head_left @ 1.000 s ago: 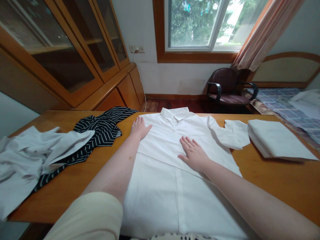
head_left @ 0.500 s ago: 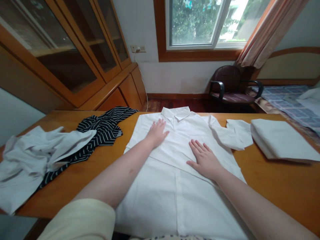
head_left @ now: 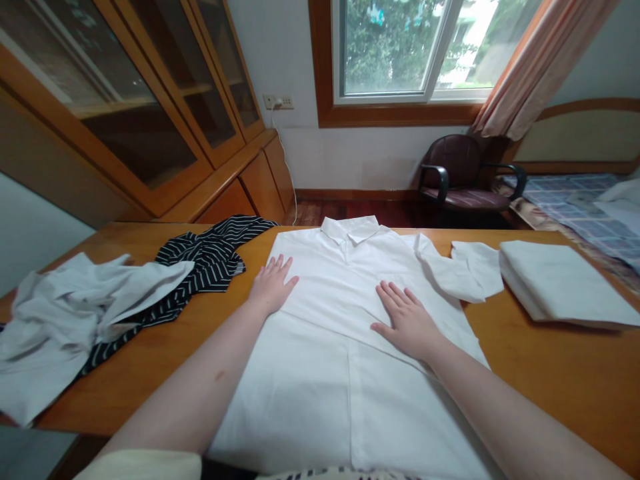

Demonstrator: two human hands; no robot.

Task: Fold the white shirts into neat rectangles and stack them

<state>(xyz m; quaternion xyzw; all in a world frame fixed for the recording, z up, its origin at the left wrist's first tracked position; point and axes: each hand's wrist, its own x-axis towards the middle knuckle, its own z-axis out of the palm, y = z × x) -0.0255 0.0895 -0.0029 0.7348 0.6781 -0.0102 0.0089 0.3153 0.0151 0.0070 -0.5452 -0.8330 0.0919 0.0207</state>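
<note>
White collared shirt (head_left: 330, 300) is lying under spread, ungripping left hand (head_left: 273, 285) and right hand (head_left: 407, 320), apparently being smoothed, its outstretched sleeve (head_left: 457, 275) probably needing inward folding next.

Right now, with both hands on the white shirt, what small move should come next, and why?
Probably moving the right hand to the sleeve of the white shirt: that sleeve juts out to the right, while none juts out beside the left hand.
</note>
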